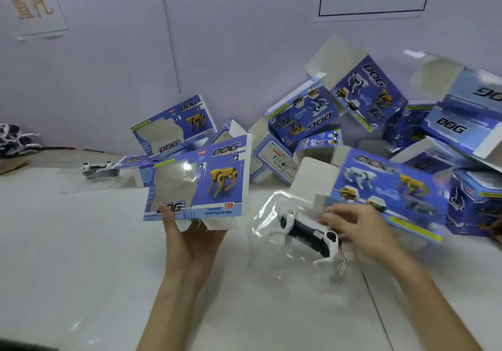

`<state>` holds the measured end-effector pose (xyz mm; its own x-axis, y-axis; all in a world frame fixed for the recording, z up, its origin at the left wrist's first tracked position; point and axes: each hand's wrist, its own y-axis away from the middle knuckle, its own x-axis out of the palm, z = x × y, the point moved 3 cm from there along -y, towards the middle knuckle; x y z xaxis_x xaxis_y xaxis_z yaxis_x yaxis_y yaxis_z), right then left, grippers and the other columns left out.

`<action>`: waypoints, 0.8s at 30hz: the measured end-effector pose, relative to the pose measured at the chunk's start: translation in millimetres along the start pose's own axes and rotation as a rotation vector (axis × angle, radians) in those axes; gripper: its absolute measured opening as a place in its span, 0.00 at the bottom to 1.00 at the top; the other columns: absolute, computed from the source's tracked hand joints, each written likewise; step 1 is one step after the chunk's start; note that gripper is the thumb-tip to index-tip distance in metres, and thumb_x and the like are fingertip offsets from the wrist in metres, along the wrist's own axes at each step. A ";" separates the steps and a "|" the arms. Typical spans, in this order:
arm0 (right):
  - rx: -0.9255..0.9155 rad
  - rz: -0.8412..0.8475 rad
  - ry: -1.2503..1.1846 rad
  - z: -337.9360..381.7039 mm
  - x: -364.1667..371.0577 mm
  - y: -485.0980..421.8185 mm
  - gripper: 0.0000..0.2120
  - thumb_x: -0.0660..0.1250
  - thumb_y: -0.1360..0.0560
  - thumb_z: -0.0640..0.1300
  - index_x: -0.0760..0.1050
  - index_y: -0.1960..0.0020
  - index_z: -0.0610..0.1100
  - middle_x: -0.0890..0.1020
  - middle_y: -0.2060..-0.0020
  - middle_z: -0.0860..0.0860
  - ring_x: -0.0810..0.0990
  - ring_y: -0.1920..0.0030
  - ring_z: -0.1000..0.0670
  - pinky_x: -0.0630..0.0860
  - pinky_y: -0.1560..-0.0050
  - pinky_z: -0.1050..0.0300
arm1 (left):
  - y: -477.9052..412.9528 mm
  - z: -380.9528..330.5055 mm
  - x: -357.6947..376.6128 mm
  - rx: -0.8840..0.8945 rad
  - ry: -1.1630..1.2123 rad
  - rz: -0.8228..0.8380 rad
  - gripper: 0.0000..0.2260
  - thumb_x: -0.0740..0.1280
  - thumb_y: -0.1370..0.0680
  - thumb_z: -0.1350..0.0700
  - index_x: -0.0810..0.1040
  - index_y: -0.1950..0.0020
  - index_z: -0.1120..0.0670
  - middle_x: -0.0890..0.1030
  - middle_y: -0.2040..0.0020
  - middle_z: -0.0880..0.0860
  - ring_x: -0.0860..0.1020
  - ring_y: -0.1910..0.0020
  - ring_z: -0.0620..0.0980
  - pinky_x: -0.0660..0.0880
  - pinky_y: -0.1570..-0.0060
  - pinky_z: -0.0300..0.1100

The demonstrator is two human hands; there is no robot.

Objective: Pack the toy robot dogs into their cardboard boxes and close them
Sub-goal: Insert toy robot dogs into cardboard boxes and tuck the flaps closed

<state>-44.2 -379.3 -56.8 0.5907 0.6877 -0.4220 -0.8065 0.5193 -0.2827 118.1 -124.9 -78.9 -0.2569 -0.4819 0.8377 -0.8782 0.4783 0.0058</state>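
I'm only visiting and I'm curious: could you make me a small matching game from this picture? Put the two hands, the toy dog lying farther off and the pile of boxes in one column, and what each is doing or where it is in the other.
Things
1. left hand
2. right hand
3. far toy dog
4. heap of open boxes

Place or state
A. lies on the table at the back left, no hand on it
B. holds up a windowed box
C. piled at the right
D. grips the black-and-white toy dog in its clear plastic shell

Pairs: 1-B, 2-D, 3-A, 4-C
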 end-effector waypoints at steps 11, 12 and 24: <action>-0.261 -0.180 -0.252 23.4 -3.0 10.5 0.08 0.69 0.23 0.36 0.84 0.50 0.47 0.87 0.56 0.52 0.86 0.54 0.52 0.80 0.49 0.60 | -3.7 12.0 -0.1 0.006 -0.362 -0.007 0.34 0.60 0.36 0.27 0.77 0.43 0.51 0.85 0.49 0.53 0.84 0.58 0.50 0.79 0.67 0.43; -0.279 -0.167 -0.221 24.8 0.5 12.0 0.09 0.70 0.24 0.36 0.84 0.50 0.48 0.87 0.56 0.53 0.86 0.54 0.52 0.80 0.50 0.60 | -3.0 13.7 1.7 0.003 -0.390 -0.010 0.34 0.60 0.36 0.28 0.77 0.43 0.52 0.84 0.48 0.54 0.84 0.57 0.51 0.79 0.68 0.42; -0.192 0.230 -0.463 28.7 21.8 17.9 0.22 0.65 0.30 0.38 0.80 0.40 0.55 0.84 0.44 0.53 0.83 0.44 0.49 0.82 0.47 0.52 | 1.3 23.4 6.5 -0.099 -0.609 0.044 0.38 0.59 0.34 0.28 0.74 0.34 0.53 0.83 0.41 0.59 0.82 0.43 0.60 0.79 0.60 0.45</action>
<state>-45.1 -340.5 -46.4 0.3130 0.9464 -0.0802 -0.8803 0.2574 -0.3985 105.8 -144.7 -86.2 -0.5016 -0.7788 0.3766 -0.8276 0.5588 0.0535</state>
